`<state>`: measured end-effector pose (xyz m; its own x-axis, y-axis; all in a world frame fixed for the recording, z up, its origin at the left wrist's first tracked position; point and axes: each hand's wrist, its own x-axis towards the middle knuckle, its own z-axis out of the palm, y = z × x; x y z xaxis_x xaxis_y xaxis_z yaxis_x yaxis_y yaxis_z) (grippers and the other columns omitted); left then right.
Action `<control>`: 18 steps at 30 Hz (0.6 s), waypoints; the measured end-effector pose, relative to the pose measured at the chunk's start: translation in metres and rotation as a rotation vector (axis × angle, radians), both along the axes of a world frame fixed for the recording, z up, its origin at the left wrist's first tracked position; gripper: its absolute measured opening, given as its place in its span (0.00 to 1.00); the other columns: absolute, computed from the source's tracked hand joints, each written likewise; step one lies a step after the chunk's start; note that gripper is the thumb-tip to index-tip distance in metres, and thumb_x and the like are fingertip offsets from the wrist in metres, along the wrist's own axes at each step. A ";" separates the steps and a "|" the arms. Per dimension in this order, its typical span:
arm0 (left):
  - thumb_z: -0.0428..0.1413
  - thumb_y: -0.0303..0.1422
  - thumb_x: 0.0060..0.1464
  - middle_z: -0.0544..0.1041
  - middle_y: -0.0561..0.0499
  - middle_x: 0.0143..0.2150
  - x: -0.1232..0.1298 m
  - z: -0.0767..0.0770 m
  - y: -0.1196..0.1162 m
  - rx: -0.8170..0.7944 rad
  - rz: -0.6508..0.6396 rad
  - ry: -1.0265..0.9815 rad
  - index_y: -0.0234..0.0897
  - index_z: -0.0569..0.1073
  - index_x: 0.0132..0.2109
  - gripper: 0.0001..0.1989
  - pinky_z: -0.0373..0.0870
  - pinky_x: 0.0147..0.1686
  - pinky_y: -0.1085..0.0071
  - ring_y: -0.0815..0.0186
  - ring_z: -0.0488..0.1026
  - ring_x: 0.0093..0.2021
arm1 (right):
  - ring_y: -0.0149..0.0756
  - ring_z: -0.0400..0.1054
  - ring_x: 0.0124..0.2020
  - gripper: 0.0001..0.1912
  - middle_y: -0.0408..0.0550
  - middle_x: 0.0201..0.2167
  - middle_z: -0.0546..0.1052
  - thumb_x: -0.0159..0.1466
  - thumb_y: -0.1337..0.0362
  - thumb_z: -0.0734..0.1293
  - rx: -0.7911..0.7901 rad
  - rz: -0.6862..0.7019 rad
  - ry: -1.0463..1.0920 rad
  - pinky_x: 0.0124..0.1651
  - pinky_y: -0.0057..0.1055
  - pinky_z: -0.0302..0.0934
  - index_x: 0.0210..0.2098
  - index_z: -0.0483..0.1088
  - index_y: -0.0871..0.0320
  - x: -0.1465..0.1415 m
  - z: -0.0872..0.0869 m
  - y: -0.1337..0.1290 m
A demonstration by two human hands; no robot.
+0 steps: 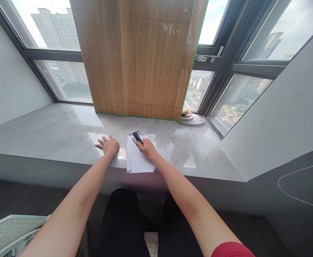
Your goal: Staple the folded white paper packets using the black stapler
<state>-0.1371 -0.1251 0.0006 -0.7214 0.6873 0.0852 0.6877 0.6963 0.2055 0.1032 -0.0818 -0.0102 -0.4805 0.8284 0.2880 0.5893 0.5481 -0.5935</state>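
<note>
My right hand [147, 148] is closed around a black stapler [137, 138] with a bit of orange on it. The stapler is over the upper part of a white sheet of paper [139, 161], which lies at the front edge of the tiled sill. Its jaws look parted at the far end. My left hand [107, 145] rests on the sill to the left of the paper, fingers spread, with nothing in it. A few small dark pieces [137, 131], too small to name, lie just beyond the paper.
A bamboo blind [142, 64] hangs in front of the window, down to the back of the sill [60, 139]. Stacked plates [192, 119] stand at the back right corner. At lower left is a pale green perforated basket [14, 232]. A white cord [292, 175] loops at right.
</note>
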 end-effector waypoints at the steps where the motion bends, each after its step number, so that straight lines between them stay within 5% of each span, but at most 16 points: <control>1: 0.39 0.37 0.71 0.51 0.25 0.81 0.001 0.001 -0.001 0.005 0.000 0.000 0.31 0.61 0.78 0.34 0.45 0.68 0.20 0.27 0.45 0.80 | 0.42 0.68 0.41 0.20 0.49 0.34 0.73 0.77 0.52 0.60 0.007 -0.017 -0.007 0.46 0.34 0.60 0.29 0.61 0.52 0.010 0.000 0.000; 8: 0.41 0.35 0.70 0.52 0.23 0.80 0.003 0.004 -0.006 0.042 -0.002 -0.008 0.29 0.64 0.76 0.32 0.45 0.70 0.24 0.28 0.46 0.80 | 0.42 0.69 0.43 0.18 0.50 0.37 0.75 0.77 0.52 0.56 0.037 -0.091 -0.033 0.50 0.35 0.62 0.33 0.63 0.53 0.104 -0.006 0.007; 11: 0.42 0.31 0.69 0.61 0.22 0.75 0.009 0.009 -0.011 0.098 -0.054 0.030 0.25 0.71 0.69 0.28 0.52 0.70 0.29 0.31 0.54 0.77 | 0.43 0.70 0.47 0.20 0.52 0.40 0.77 0.77 0.52 0.54 0.048 -0.092 -0.015 0.53 0.36 0.62 0.34 0.66 0.53 0.130 -0.012 0.009; 15: 0.47 0.25 0.65 0.76 0.34 0.58 0.051 0.009 -0.019 0.221 -0.508 -0.054 0.34 0.80 0.52 0.18 0.68 0.66 0.52 0.49 0.72 0.63 | 0.45 0.71 0.48 0.22 0.54 0.44 0.78 0.77 0.49 0.54 0.011 -0.140 -0.008 0.51 0.36 0.63 0.40 0.70 0.55 0.136 -0.015 0.007; 18: 0.49 0.29 0.68 0.75 0.40 0.62 0.106 -0.004 -0.025 0.311 -0.869 -0.147 0.38 0.78 0.57 0.17 0.68 0.66 0.58 0.55 0.73 0.63 | 0.49 0.70 0.56 0.19 0.57 0.53 0.78 0.75 0.48 0.62 0.030 -0.132 0.012 0.55 0.37 0.64 0.52 0.72 0.56 0.132 -0.015 0.003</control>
<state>-0.0312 -0.1501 -0.0032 0.0173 0.9524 0.3044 0.8935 -0.1514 0.4229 0.2357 -0.0784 -0.0256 -0.3640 0.8753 0.3183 0.6505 0.4835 -0.5857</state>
